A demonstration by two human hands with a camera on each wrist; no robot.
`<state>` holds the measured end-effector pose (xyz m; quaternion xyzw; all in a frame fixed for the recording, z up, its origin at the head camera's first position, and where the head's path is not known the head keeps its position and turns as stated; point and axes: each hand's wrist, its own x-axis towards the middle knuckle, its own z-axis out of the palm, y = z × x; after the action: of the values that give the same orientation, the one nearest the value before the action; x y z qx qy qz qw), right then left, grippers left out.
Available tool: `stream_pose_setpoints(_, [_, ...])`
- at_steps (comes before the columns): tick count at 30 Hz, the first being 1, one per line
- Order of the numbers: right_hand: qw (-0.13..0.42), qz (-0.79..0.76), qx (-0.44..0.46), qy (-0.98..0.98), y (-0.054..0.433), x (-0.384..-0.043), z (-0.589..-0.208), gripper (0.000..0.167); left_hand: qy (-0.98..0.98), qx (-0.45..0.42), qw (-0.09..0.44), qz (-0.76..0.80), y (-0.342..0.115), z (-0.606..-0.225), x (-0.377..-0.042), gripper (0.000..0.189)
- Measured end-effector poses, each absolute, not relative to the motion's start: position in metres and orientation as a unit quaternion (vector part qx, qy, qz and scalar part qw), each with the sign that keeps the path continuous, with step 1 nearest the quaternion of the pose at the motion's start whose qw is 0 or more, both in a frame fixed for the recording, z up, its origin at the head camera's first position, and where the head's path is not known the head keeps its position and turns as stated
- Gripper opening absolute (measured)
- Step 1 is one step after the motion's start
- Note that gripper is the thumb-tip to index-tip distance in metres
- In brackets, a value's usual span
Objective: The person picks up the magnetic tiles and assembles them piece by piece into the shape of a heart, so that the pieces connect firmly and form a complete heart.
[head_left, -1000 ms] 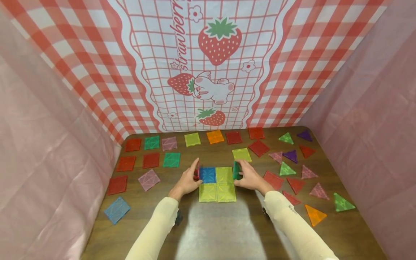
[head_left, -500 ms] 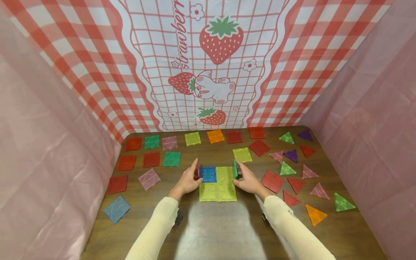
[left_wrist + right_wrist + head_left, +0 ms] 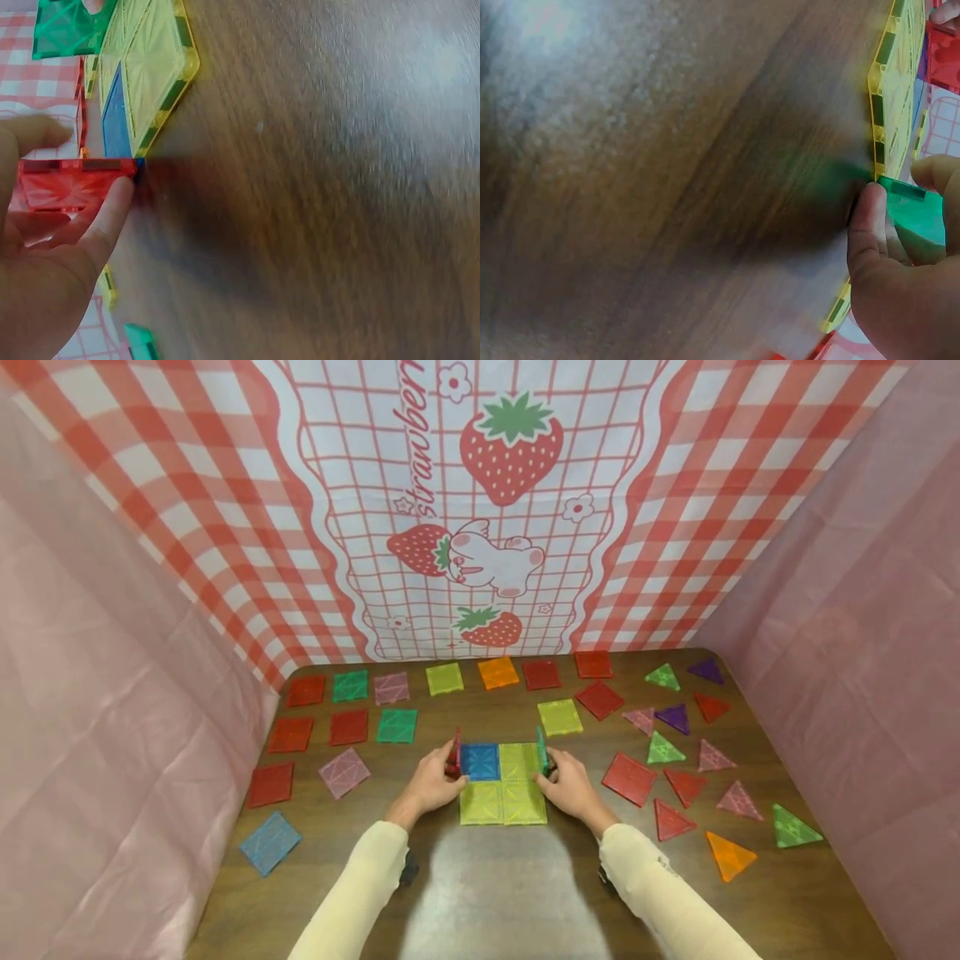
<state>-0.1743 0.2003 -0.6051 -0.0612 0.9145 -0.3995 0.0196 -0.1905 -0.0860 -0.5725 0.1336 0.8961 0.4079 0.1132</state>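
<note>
In the middle of the table, three yellow magnetic tiles (image 3: 523, 802) and a blue magnetic tile (image 3: 480, 762) lie flat in a two-by-two square, blue at the back left. My left hand (image 3: 433, 783) holds a red magnetic tile (image 3: 67, 186) on edge along the blue tile's left side, thumb near its lower front corner. On the opposite side, my right hand (image 3: 573, 787) grips a green magnetic tile (image 3: 919, 214) standing at the right side of the back yellow tile. Fingers partly cover both upright tiles.
Loose square tiles, such as a pink one (image 3: 345, 773) and a light blue one (image 3: 271, 843), lie left and along the back. Triangular tiles (image 3: 731, 856) and a red square (image 3: 628, 779) are spread at the right. A strawberry-print cloth (image 3: 510, 452) hangs behind the table (image 3: 502, 893).
The green tile, tilted one second ago, now stands more upright against the yellow tile. Both hands have drawn slightly toward the body, showing more of the two standing tiles.
</note>
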Motion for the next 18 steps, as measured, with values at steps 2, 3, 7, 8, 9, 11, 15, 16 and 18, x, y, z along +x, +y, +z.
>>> stream_pose_setpoints(2, [0.01,-0.393,-0.062,0.917,0.202,-0.174,-0.606,0.048,0.897,0.131,0.124,0.404,-0.089,-0.571,-0.191,0.083])
stream_pose_setpoints(3, [0.006,-0.39,-0.063,0.919,0.202,-0.174,-0.606,0.047,0.897,0.129,0.13,0.403,-0.091,-0.57,-0.192,0.084])
stream_pose_setpoints(7, [0.001,-0.388,-0.063,0.919,0.202,-0.174,-0.605,0.048,0.914,0.113,0.119,0.371,-0.102,-0.564,-0.199,0.072])
stream_pose_setpoints(8, [0.0,-0.388,-0.063,0.92,0.202,-0.173,-0.604,0.049,0.922,0.107,0.108,0.356,-0.105,-0.563,-0.202,0.067])
stream_pose_setpoints(9, [-0.001,-0.386,-0.064,0.92,0.202,-0.173,-0.604,0.05,0.931,0.1,0.095,0.337,-0.108,-0.562,-0.204,0.062])
stream_pose_setpoints(11, [-0.002,-0.383,-0.066,0.921,0.202,-0.173,-0.603,0.05,0.95,0.083,0.066,0.293,-0.115,-0.559,-0.211,0.053])
stream_pose_setpoints(15, [0.002,-0.386,-0.065,0.92,0.201,-0.172,-0.603,0.053,0.975,0.049,0.04,0.213,-0.127,-0.558,-0.224,0.042])
stream_pose_setpoints(16, [0.005,-0.388,-0.063,0.919,0.2,-0.171,-0.603,0.054,0.979,0.042,0.041,0.197,-0.129,-0.559,-0.227,0.041])
stream_pose_setpoints(18, [0.011,-0.391,-0.059,0.918,0.198,-0.17,-0.604,0.055,0.984,0.03,0.04,0.173,-0.134,-0.561,-0.233,0.041])
